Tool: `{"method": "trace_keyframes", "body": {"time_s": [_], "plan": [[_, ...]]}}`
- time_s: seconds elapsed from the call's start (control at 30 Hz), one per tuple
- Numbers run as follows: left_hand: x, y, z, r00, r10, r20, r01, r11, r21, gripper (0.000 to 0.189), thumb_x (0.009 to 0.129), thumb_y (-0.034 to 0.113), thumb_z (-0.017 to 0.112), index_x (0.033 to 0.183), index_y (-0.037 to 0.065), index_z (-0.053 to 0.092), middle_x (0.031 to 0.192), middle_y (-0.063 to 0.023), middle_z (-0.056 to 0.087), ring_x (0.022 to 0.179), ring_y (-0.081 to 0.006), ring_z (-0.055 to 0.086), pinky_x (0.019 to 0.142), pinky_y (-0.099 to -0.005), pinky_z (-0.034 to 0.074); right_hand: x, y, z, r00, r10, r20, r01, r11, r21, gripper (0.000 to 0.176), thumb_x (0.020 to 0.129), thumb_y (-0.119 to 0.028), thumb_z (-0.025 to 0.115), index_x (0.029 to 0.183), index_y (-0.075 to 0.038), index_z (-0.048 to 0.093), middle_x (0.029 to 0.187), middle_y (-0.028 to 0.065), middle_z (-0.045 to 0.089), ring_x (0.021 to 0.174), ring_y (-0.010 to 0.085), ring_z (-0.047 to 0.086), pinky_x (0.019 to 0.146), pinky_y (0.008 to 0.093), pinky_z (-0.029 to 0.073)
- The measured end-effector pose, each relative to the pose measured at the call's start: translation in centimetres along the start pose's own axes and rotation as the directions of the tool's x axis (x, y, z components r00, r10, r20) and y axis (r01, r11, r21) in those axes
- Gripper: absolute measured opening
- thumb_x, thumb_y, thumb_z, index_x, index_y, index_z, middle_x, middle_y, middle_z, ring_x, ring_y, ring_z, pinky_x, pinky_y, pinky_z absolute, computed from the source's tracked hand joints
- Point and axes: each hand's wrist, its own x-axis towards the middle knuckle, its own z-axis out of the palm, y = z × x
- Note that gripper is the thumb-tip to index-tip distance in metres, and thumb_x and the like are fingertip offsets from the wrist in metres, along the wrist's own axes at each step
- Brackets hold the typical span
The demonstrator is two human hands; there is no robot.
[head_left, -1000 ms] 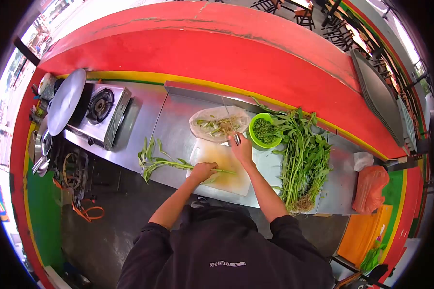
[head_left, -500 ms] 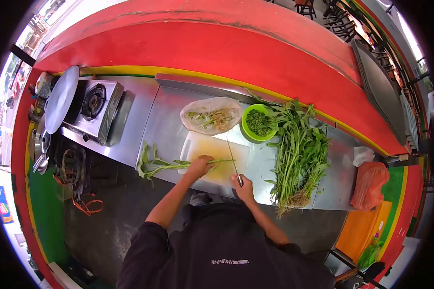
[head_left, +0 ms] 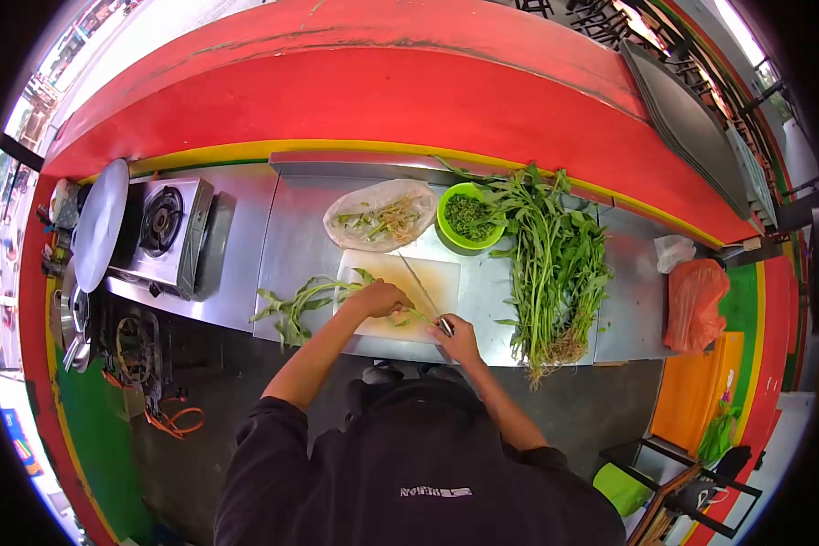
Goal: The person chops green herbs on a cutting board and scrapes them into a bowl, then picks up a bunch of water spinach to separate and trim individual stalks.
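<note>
Smooth, shiny metal on counter (head_left: 278, 250) and stove (head_left: 159, 255); metal on knife (head_left: 417, 278) too; matt plastic on board (head_left: 441, 280), glossy plastic on bowl (head_left: 464, 244); thin, crinkled plastic on red bag (head_left: 696, 305); matt cloth on shirt (head_left: 419, 446).

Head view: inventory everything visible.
stems: count unclear, green, left hand
knife: 1, silver, right hand
board: 1, white, below hands
cuttings bag: 1, whitish, beyond board
bowl: 1, lime, beside bag
leafy bunch: 1, green, bowl's right
large bag: 1, orange, counter right
small bag: 1, white, alongside
stove: 1, silver, counter left
metal disc: 1, grey, beside stove
counter: 1, silver, along wall
wall: 1, red, ahead
chairs: several, dark, background
left hand: 1, on stems
right hand: 1, on knife
</note>
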Motion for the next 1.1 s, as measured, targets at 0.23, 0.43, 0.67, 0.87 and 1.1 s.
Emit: {"method": "trace_keyframes", "body": {"time_s": [0.23,0.43,0.67,0.87,1.1], "plan": [[-3.1,2.1,2.5,0.777,-0.113,-0.619,0.066,0.993,-0.098,0.027,0.092,0.036,0.065,0.096,0.010,0.073,0.090,-0.0056,0.071,0.080,-0.0255,0.065,0.073,-0.0404,0.046,-0.7,2.6,3.7,0.985,0.169,-0.027,-0.163,0.975,0.151,0.019,0.088,-0.017,0.073,0.091,0.001,0.068,0.075,0.0055,0.069,0.068,0.0102,0.063,0.064,0.0257,0.050],[-5.0,4.6,13.9,0.854,-0.512,-0.090,0.070,0.283,-0.957,0.034,0.097,0.032,0.063,0.104,-0.001,0.064,0.091,-0.0082,0.069,0.077,-0.0145,0.065,0.068,-0.0295,0.052,-1.9,2.2,6.4,0.981,0.186,-0.063,-0.165,0.954,0.249,0.021,0.087,-0.019,0.071,0.084,0.001,0.069,0.071,0.0057,0.069,0.063,0.0111,0.062,0.062,0.0287,0.050],[-3.6,5.0,15.9,0.735,-0.667,-0.125,-0.263,-0.110,-0.959,0.029,0.099,0.018,0.060,0.120,-0.002,0.052,0.096,-0.0119,0.067,0.091,-0.0190,0.067,0.079,-0.0323,0.057,-3.4,0.0,6.8,0.968,0.243,0.069,-0.253,0.937,0.240,0.030,0.097,-0.029,0.063,0.084,-0.003,0.066,0.064,0.0014,0.062,0.050,0.0063,0.051,0.043,0.0237,0.037],[-4.4,6.4,14.7,0.616,-0.660,-0.429,-0.212,0.386,-0.898,0.031,0.096,0.006,0.055,0.125,-0.002,0.049,0.087,-0.0115,0.064,0.064,-0.0186,0.068,0.055,-0.0296,0.054,-5.6,0.8,3.8,0.942,0.320,0.097,-0.334,0.919,0.211,0.036,0.097,-0.036,0.062,0.081,-0.004,0.065,0.058,-0.0004,0.057,0.044,0.0065,0.048,0.040,0.0243,0.037],[-3.3,4.2,17.0,0.539,-0.726,-0.427,-0.228,0.362,-0.904,0.028,0.093,0.001,0.061,0.117,-0.004,0.049,0.082,-0.0099,0.062,0.062,-0.0178,0.068,0.054,-0.0293,0.054,-8.4,1.4,-0.1,0.891,0.307,0.336,-0.373,0.916,0.151,0.043,0.096,-0.039,0.063,0.069,-0.006,0.059,0.052,-0.0013,0.052,0.041,0.0059,0.044,0.039,0.0248,0.033]]}}
